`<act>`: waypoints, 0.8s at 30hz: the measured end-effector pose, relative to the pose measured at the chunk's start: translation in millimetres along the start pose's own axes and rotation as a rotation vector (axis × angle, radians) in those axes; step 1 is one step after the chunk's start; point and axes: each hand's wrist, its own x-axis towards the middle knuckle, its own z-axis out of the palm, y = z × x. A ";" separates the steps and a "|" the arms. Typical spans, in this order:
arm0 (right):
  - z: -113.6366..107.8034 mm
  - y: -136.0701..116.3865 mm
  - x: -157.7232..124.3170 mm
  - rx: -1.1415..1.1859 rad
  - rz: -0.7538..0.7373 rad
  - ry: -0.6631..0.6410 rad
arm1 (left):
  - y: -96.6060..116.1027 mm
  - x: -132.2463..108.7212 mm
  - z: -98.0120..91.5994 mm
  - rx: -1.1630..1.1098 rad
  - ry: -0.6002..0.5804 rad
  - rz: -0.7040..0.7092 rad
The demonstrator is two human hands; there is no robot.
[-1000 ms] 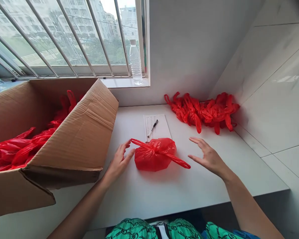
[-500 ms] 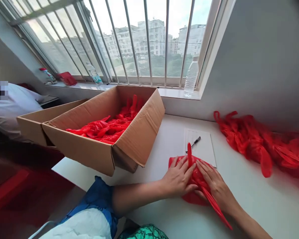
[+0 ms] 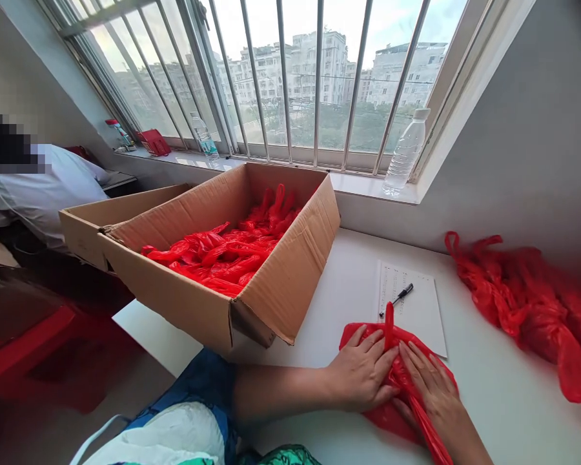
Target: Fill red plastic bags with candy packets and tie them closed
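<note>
bag: a red plastic carrier bag (image 3: 401,381) lay flattened on the white tabletop (image 3: 513,413), one handle standing up, the other running toward the near edge.
left hand (image 3: 361,374): palm down on the bag, fingers spread, pressing, pinching nothing.
right hand (image 3: 428,387): also flat and spread, just beside the left hand.
far side: a notepad (image 3: 407,303) with a pen (image 3: 397,299) on it touched the bag.
open room: bare tabletop ran right toward a pile of red bags (image 3: 523,303).
left side: a cardboard box (image 3: 290,271) stood near the hands.
</note>
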 end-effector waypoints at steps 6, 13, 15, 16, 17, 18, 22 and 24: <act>7.0 0.3 0.9 0.049 -0.003 0.081 | -4.6 3.0 6.7 -0.063 0.042 0.008; -19.7 26.1 -6.0 0.312 -0.068 0.230 | -5.0 0.2 -28.5 -0.184 0.032 -0.088; -31.0 34.3 -9.7 0.378 -0.048 0.253 | 3.8 -5.2 -54.9 -0.293 0.049 -0.112; -35.7 37.4 -11.4 0.404 -0.034 0.278 | 9.3 -8.0 -71.1 -0.378 0.051 -0.131; -39.5 39.6 -12.8 0.422 -0.013 0.311 | 15.2 -10.6 -89.2 -0.476 0.043 -0.163; -42.6 40.9 -14.0 0.434 0.016 0.338 | 21.1 -13.1 -108.8 -0.577 0.025 -0.193; -50.2 36.8 -16.0 0.498 0.164 0.294 | 37.6 -20.6 -190.4 -1.029 -0.025 -0.381; -52.8 32.1 -15.2 0.541 0.195 0.233 | 36.6 -23.5 -227.5 -1.156 0.093 -0.483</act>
